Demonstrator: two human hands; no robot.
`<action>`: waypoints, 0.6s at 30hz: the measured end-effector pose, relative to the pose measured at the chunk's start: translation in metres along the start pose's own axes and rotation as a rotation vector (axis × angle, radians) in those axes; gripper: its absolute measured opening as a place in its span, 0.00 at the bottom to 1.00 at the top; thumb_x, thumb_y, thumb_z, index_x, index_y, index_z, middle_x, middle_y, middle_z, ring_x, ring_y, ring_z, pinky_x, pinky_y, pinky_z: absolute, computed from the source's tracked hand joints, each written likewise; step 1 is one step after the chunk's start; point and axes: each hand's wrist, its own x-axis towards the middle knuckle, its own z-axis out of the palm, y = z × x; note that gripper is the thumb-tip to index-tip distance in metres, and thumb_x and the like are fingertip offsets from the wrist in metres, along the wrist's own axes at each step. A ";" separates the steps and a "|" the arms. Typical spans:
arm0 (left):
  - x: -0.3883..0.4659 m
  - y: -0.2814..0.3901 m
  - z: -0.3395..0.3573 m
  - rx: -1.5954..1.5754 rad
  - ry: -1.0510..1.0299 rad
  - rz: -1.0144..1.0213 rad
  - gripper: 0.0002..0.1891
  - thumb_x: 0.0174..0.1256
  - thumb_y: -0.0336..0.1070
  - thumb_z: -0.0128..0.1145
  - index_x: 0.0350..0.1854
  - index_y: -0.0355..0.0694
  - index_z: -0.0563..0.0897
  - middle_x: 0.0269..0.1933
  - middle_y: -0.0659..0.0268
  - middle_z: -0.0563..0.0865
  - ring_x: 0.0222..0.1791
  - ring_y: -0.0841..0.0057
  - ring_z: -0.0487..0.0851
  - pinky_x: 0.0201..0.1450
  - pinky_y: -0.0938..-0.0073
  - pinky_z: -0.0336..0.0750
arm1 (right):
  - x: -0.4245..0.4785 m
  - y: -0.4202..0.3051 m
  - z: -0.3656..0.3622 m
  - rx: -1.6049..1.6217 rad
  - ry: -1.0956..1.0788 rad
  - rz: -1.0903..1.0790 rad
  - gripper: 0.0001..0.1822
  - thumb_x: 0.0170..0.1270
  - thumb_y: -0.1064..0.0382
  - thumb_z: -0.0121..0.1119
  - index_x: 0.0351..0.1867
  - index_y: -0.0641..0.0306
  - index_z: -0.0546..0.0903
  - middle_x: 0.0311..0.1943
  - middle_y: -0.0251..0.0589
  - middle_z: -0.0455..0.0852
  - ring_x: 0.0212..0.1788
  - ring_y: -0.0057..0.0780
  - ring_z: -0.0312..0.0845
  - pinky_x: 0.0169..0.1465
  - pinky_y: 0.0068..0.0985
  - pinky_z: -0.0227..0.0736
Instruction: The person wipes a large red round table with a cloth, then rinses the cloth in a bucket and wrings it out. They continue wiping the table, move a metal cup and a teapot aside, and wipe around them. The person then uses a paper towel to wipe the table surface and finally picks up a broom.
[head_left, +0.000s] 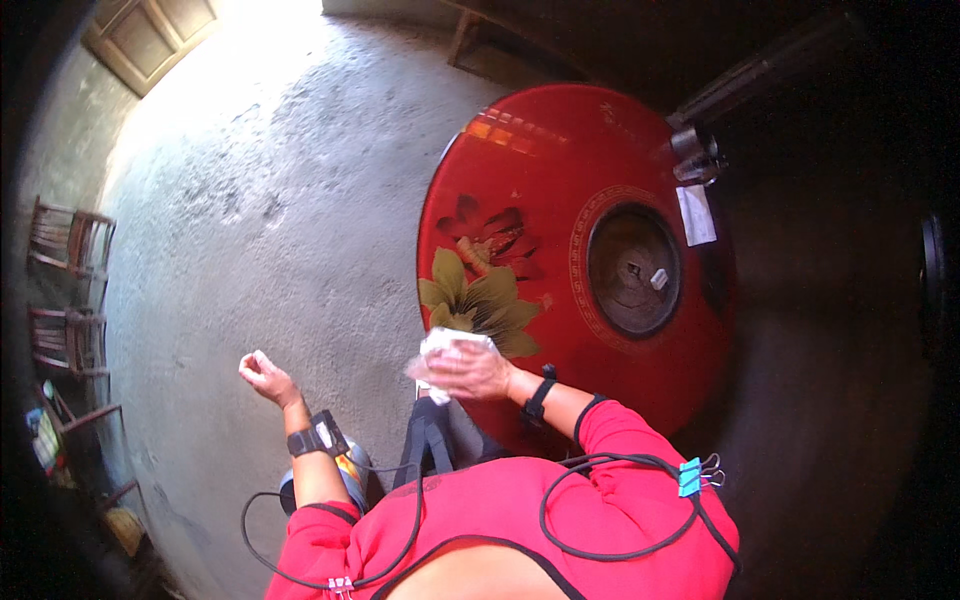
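My right hand (474, 369) is pressed over a crumpled white cloth or paper wipe (450, 337), at the near left edge of a round red table (517, 187). Blur on the fingers and wipe hides their exact grip. Beside them, a large yellow-green flower print (487, 300) decorates the glossy tabletop. My left hand (268, 379) hangs away from the table, over the grey floor, with its fingers loosely curled and nothing visible in them.
A dark round recess (634, 270) in the table holds a small white piece (659, 279). Near the far rim are a folded white paper (696, 215) and a metal cup (690, 142). Wooden chairs (71, 236) line the left wall. A black cable (547, 510) loops over my chest.
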 end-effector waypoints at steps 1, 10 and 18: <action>-0.002 0.003 0.003 0.010 -0.021 0.008 0.10 0.62 0.35 0.53 0.39 0.35 0.71 0.36 0.63 0.75 0.37 0.72 0.73 0.44 0.72 0.69 | 0.009 0.020 -0.003 -0.105 0.125 0.022 0.18 0.54 0.54 0.57 0.49 0.42 0.76 0.56 0.32 0.73 0.60 0.27 0.66 0.67 0.38 0.50; -0.030 0.017 0.009 0.057 -0.229 0.033 0.09 0.61 0.31 0.52 0.42 0.35 0.73 0.39 0.63 0.78 0.40 0.74 0.75 0.47 0.73 0.70 | 0.036 0.267 -0.084 -0.406 0.227 1.104 0.27 0.62 0.44 0.39 0.63 0.43 0.64 0.68 0.38 0.53 0.70 0.33 0.44 0.69 0.41 0.33; -0.046 0.040 0.016 0.118 -0.324 0.030 0.10 0.59 0.29 0.52 0.42 0.35 0.73 0.40 0.63 0.77 0.41 0.74 0.75 0.48 0.72 0.69 | -0.012 0.220 -0.075 -0.482 0.389 1.240 0.28 0.59 0.49 0.48 0.60 0.54 0.67 0.66 0.40 0.56 0.68 0.35 0.46 0.67 0.43 0.38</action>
